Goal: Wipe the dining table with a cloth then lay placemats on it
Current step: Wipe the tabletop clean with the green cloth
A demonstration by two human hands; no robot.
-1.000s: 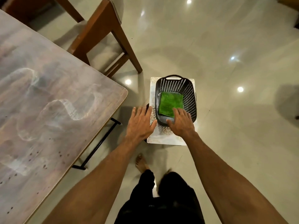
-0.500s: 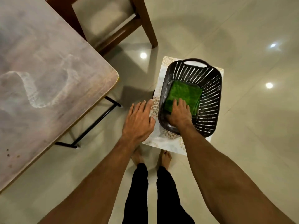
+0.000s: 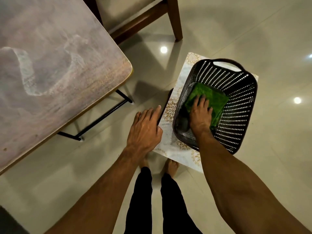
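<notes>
**A:** The hands first: how do they lie?

**B:** The right hand (image 3: 200, 115) is down inside the black perforated plastic basket (image 3: 236, 119). Its fingers are spread and fairly straight, resting on top of the folded green cloth (image 3: 215, 97). They lie on it rather than curl round it. I can't make out the thumb.

**A:** And the left hand?

**B:** The left hand (image 3: 145, 130) is relaxed and holds nothing, with its fingers extended close together. It sits at the left edge of the white placemat with gold flower prints (image 3: 168, 144), the heel of the hand over the mat's border. The index fingertip reaches a dark edge that shows from under the mat. I can't tell what that dark thing is.

**A:** So where is the cloth exactly?

**B:** It lies flat on the bottom of the basket, towards the near left corner. The basket stands on the placemat, low down beside the table, not on it.

**A:** What about the table itself?

**B:** The brown wooden tabletop (image 3: 50, 73) fills the left side, with pale wavy smears across it. A wooden chair (image 3: 175, 19) stands beyond its corner on the glossy pale floor tiles (image 3: 253, 39).

**A:** Anything below the arms?

**B:** Black trousers (image 3: 141, 191) and bare feet (image 3: 170, 166), with the toes just beside the mat's near edge
</notes>
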